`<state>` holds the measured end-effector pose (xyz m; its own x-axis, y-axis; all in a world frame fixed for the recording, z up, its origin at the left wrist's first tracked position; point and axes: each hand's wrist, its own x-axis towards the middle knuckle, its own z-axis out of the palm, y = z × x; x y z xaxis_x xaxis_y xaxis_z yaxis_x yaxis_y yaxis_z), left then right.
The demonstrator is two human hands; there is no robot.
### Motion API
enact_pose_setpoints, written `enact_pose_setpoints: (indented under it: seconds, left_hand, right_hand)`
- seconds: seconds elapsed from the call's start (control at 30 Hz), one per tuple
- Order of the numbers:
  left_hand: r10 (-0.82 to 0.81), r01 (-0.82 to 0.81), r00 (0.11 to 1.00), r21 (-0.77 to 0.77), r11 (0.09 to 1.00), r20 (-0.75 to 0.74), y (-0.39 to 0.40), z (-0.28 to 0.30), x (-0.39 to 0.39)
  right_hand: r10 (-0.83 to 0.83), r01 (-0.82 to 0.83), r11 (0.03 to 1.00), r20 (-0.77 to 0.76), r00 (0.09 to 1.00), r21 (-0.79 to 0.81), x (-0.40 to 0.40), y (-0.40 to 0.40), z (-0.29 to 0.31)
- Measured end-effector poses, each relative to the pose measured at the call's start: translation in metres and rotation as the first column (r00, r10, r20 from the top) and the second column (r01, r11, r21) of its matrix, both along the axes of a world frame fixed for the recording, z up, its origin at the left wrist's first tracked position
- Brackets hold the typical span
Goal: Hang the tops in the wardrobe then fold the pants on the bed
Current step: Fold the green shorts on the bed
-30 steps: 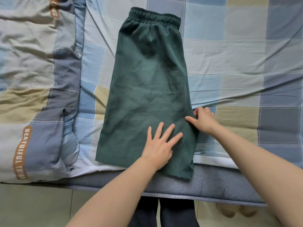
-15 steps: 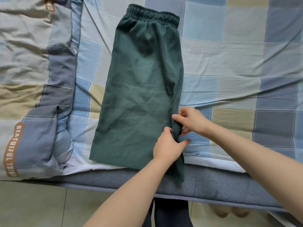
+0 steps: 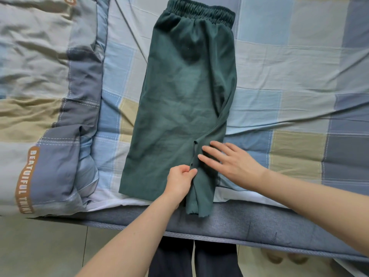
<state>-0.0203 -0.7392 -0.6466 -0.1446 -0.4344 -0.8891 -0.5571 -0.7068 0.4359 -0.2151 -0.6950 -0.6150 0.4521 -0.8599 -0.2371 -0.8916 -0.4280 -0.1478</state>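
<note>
Lying lengthwise on the bed [image 3: 299,66], waistband far: green pants [image 3: 179,96]. Pinching the folded-in near-right edge with the left hand [image 3: 179,181], probably for straightening; pressing flat with the spread right hand [image 3: 232,162], likely anchoring the cloth.

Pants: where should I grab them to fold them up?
Probably the hem end of the pants, from the near bed edge: it overhangs there, loose and easy to pinch. The waistband lies far away, so lift the hem toward it.
</note>
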Motion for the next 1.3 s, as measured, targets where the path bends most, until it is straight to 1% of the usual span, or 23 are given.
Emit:
enact_pose_setpoints:
  seconds: [0.13,0.2,0.23,0.27,0.3,0.33,0.37,0.4,0.43,0.47,0.5,0.53,0.57,0.63,0.7,0.8,0.9,1.07,1.17,1.2,1.23,1.27,1.3]
  left_hand:
    - [-0.123,0.126,0.991,-0.065,0.99,0.058,-0.009,-0.001,0.004]
    - [-0.305,0.316,0.946,-0.109,0.943,0.106,-0.014,0.003,0.009]
    - [-0.436,0.451,0.89,-0.124,0.884,0.132,-0.018,0.007,0.015]
    - [-0.597,0.625,0.78,-0.186,0.758,0.188,-0.025,0.012,0.023]
    - [-0.733,0.786,0.614,-0.32,0.53,0.294,-0.036,0.016,0.033]
    - [-0.788,0.847,0.453,-0.477,0.235,0.416,-0.051,0.017,0.044]
    - [-0.784,0.807,0.314,-0.585,-0.077,0.536,-0.069,0.016,0.058]
    - [-0.756,0.716,0.192,-0.616,-0.328,0.626,-0.09,0.016,0.071]
    - [-0.721,0.641,0.065,-0.582,-0.5,0.69,-0.112,0.015,0.086]
    - [-0.663,0.586,-0.074,-0.506,-0.633,0.745,-0.135,0.012,0.101]
    - [-0.599,0.548,-0.206,-0.416,-0.726,0.774,-0.153,0.01,0.114]
    - [-0.543,0.516,-0.303,-0.344,-0.785,0.783,-0.166,0.006,0.124]
    - [-0.507,0.48,-0.347,-0.315,-0.819,0.789,-0.176,0.001,0.131]
    - [-0.465,0.45,-0.359,-0.286,-0.846,0.809,-0.188,-0.006,0.129]
    - [-0.445,0.44,-0.341,-0.278,-0.854,0.828,-0.194,-0.011,0.118]
    - [-0.496,0.458,-0.27,-0.343,-0.82,0.826,-0.197,-0.013,0.112]
    - [-0.544,0.502,-0.27,-0.366,-0.784,0.795,-0.194,-0.007,0.112]
    - [-0.586,0.495,-0.285,-0.407,-0.768,0.758,-0.19,0.003,0.116]
    - [-0.692,0.587,-0.281,-0.452,-0.672,0.665,-0.191,0.012,0.107]
    - [-0.759,0.657,-0.255,-0.469,-0.591,0.6,-0.188,0.011,0.105]
    - [-0.854,0.765,-0.192,-0.471,-0.438,0.483,-0.186,0.011,0.102]
    - [-0.95,0.885,-0.005,-0.441,-0.149,0.311,-0.186,0.015,0.097]
    - [-0.95,0.905,0.285,-0.363,0.222,0.129,-0.189,0.02,0.087]
  right_hand:
    - [0.082,-0.071,0.995,-0.158,0.984,0.073,0.002,0.008,-0.019]
    - [0.108,-0.086,0.991,-0.24,0.965,0.098,0.004,0.004,-0.026]
    - [0.115,-0.097,0.992,-0.255,0.96,0.083,0.004,0.001,-0.03]
    - [0.122,-0.111,0.992,-0.263,0.957,0.057,0.004,-0.001,-0.033]
    - [0.125,-0.123,0.992,-0.273,0.954,0.026,0.006,-0.002,-0.038]
    - [0.119,-0.127,0.992,-0.277,0.954,-0.01,0.007,-0.002,-0.04]
    - [0.103,-0.122,0.991,-0.269,0.958,-0.054,0.009,0.0,-0.044]
    - [0.088,-0.114,0.989,-0.254,0.963,-0.093,0.01,0.002,-0.047]
    - [0.073,-0.104,0.988,-0.236,0.969,-0.118,0.012,0.004,-0.049]
    - [0.062,-0.093,0.987,-0.225,0.972,-0.129,0.014,0.006,-0.051]
    - [0.057,-0.087,0.988,-0.217,0.974,-0.131,0.015,0.007,-0.053]
    - [0.054,-0.081,0.989,-0.208,0.977,-0.121,0.016,0.009,-0.054]
    - [0.048,-0.069,0.992,-0.2,0.979,-0.102,0.017,0.009,-0.055]
    - [0.035,-0.046,0.997,-0.176,0.984,-0.059,0.016,0.007,-0.055]
    - [0.014,-0.015,1.0,-0.118,0.993,-0.014,0.013,0.005,-0.056]
    - [-0.005,0.005,1.0,0.005,1.0,0.016,0.006,0.008,-0.055]
    - [0.02,-0.02,1.0,0.091,0.996,-0.004,-0.001,0.016,-0.051]
    - [-0.024,0.028,0.999,0.097,0.995,-0.031,0.002,0.017,-0.042]
    - [-0.074,0.068,0.996,0.106,0.992,0.058,0.007,0.007,-0.034]
    - [-0.127,0.105,0.984,0.159,0.979,0.144,0.006,0.005,-0.033]
    - [-0.232,0.16,0.947,0.249,0.94,0.278,0.004,0.003,-0.031]
    - [-0.404,0.237,0.86,0.317,0.858,0.452,0.002,-0.001,-0.027]
    - [-0.614,0.325,0.722,0.35,0.707,0.611,0.0,-0.007,-0.024]
